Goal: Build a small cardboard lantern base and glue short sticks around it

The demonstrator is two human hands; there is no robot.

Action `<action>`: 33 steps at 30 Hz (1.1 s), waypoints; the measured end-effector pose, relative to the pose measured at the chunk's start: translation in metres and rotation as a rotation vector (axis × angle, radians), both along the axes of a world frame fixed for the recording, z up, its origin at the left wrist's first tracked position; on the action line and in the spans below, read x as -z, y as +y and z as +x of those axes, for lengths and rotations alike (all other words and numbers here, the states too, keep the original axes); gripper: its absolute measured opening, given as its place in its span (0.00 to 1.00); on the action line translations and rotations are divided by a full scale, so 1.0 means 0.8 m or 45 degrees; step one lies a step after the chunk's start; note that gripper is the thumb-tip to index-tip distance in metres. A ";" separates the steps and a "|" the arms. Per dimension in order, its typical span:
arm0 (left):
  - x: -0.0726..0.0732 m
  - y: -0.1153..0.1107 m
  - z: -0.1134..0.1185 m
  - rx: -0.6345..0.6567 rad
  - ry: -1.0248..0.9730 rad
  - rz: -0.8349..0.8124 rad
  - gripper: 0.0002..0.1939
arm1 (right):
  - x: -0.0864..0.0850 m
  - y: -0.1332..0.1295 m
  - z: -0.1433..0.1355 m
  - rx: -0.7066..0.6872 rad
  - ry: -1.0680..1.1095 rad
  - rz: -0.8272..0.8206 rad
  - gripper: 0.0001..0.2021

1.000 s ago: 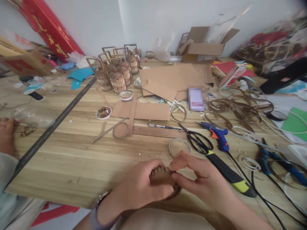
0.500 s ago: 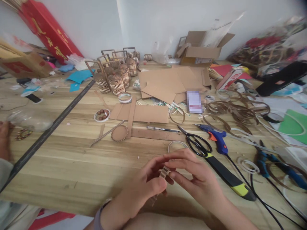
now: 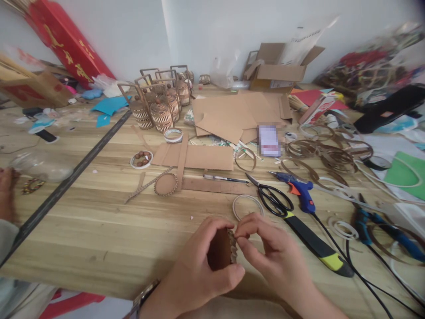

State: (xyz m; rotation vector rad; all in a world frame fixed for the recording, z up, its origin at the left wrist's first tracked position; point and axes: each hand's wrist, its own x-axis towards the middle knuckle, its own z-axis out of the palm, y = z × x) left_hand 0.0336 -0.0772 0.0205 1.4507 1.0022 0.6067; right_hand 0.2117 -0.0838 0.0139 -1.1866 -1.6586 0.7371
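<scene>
My left hand (image 3: 195,270) is wrapped round a brown cardboard disc (image 3: 219,252) with a wavy corrugated strip (image 3: 233,249) along its rim. The fingers and thumb of my right hand (image 3: 270,257) pinch at the upper right of that strip; what lies between the fingertips is too small to make out. A similar cardboard disc (image 3: 165,184) with a corrugated rim lies on the table ahead, beside a loose corrugated strip (image 3: 146,187). Just beyond my right hand is a pale ring (image 3: 248,207).
Scissors (image 3: 274,199), a blue glue gun (image 3: 300,190), a black-and-yellow cutter (image 3: 318,246) and pliers (image 3: 363,219) lie to the right. A bowl of brown beads (image 3: 141,159), cardboard sheets (image 3: 229,113) and small woven baskets (image 3: 161,116) are farther back. Another person's hand (image 3: 5,195) shows at left.
My left hand has turned the disc so that its brown face and wavy rim show. My right hand has drawn back slightly to the right, and its fingers have closed at the rim.
</scene>
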 end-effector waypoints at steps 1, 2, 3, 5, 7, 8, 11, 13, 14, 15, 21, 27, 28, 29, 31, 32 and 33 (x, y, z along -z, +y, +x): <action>0.000 -0.001 0.000 0.001 0.017 0.034 0.25 | 0.004 0.000 -0.003 0.007 0.124 -0.167 0.07; 0.000 -0.001 0.001 0.009 0.024 0.069 0.26 | 0.008 -0.001 -0.005 0.016 0.240 -0.335 0.07; 0.000 -0.002 0.001 0.024 0.025 0.105 0.27 | 0.011 -0.001 -0.007 0.021 0.335 -0.488 0.08; 0.001 -0.003 0.001 0.045 0.023 0.154 0.30 | 0.016 -0.002 -0.009 0.023 0.433 -0.675 0.10; 0.001 -0.003 0.000 0.019 0.047 0.127 0.29 | 0.017 -0.004 -0.007 0.056 0.378 -0.611 0.10; 0.001 -0.002 0.000 -0.014 0.068 0.097 0.28 | 0.015 -0.006 -0.005 0.084 0.297 -0.487 0.09; 0.000 -0.001 -0.001 -0.077 0.098 0.036 0.25 | 0.005 -0.009 0.005 0.133 -0.039 0.002 0.05; 0.000 0.000 -0.001 -0.067 0.095 0.029 0.26 | -0.001 -0.010 0.009 0.086 -0.240 0.243 0.06; 0.000 0.000 -0.001 -0.060 0.093 0.027 0.26 | -0.003 -0.010 0.011 0.064 -0.314 0.330 0.07; -0.001 0.000 -0.001 -0.051 0.090 0.030 0.25 | -0.004 -0.010 0.011 0.048 -0.374 0.399 0.08; -0.003 -0.002 0.002 -0.031 0.062 0.124 0.23 | -0.001 -0.008 0.003 0.074 -0.517 0.547 0.10; 0.000 -0.003 0.000 0.032 0.060 0.123 0.27 | -0.002 -0.006 -0.004 0.024 -0.184 0.074 0.09; 0.000 -0.003 0.000 0.042 0.062 0.120 0.27 | -0.003 -0.006 -0.004 0.005 -0.144 -0.004 0.09; 0.001 -0.003 -0.001 0.048 0.062 0.122 0.27 | -0.004 -0.007 -0.005 -0.011 -0.119 -0.067 0.09; 0.002 -0.003 -0.001 0.051 0.052 0.130 0.27 | -0.005 -0.008 -0.005 -0.001 -0.123 -0.100 0.09; 0.002 -0.003 -0.001 0.045 0.043 0.129 0.27 | -0.006 -0.008 -0.006 0.022 -0.153 -0.055 0.09; 0.001 -0.002 -0.001 0.034 0.037 0.119 0.27 | -0.006 -0.009 -0.006 0.050 -0.201 0.028 0.08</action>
